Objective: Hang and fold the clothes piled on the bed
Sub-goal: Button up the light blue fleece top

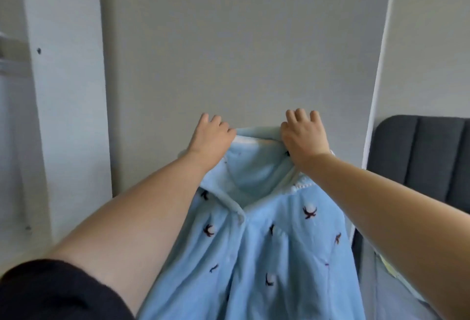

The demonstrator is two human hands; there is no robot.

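Observation:
A light blue fleece top (pixel 256 248) with small dark bird-like motifs and a buttoned front hangs down in front of me, its collar raised. My left hand (pixel 212 139) grips the collar's left side, thumb hidden in the fabric. At the collar's right side my right hand (pixel 302 136) holds the fabric, its fingers curled over the top edge. Both arms reach forward at about the same height. No hanger shows, and the garment's lower part runs out of the frame.
A plain pale wall (pixel 241 52) fills the view ahead. A white wardrobe panel (pixel 68 90) stands at the left with a shelf beside it. A dark grey padded headboard (pixel 427 159) sits at the right, behind a white vertical edge (pixel 379 90).

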